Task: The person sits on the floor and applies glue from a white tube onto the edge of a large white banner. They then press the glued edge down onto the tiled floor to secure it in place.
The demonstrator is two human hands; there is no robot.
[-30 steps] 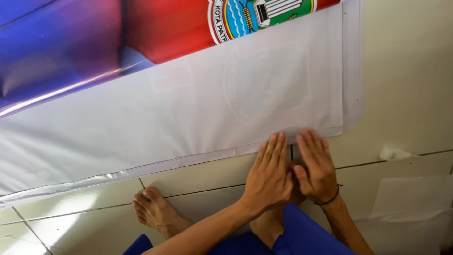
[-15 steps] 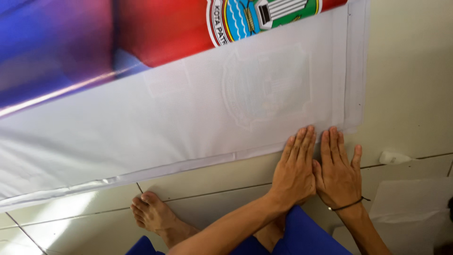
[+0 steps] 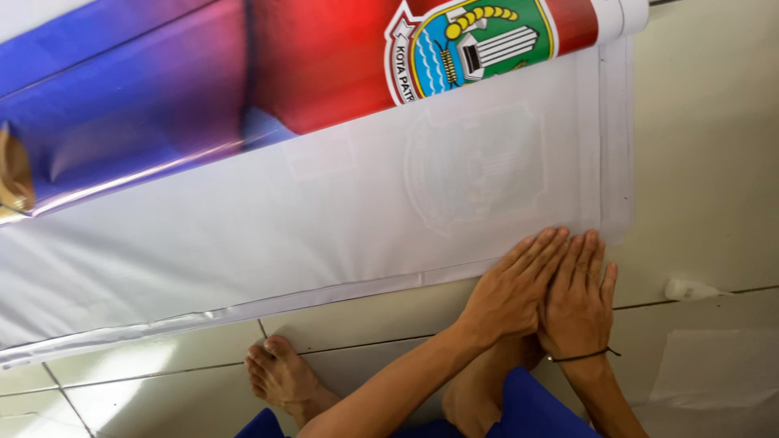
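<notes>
A large banner (image 3: 341, 219) lies on the tiled floor, its white back facing up. Its far part is rolled over and shows blue and red print with a green and yellow crest (image 3: 471, 45). My left hand (image 3: 519, 284) and my right hand (image 3: 578, 300), with a black band on the wrist, lie flat side by side. Both press on the banner's folded lower hem (image 3: 243, 312) close to its right corner. Neither hand holds anything.
My bare foot (image 3: 284, 377) rests on the pale floor tiles just below the hem, with blue clothing (image 3: 527, 410) at the bottom edge. A small white object (image 3: 690, 289) and a white sheet (image 3: 714, 365) lie on the floor to the right.
Both hands have slid to the right along the hem, nearer the banner's corner, staying flat and together.
</notes>
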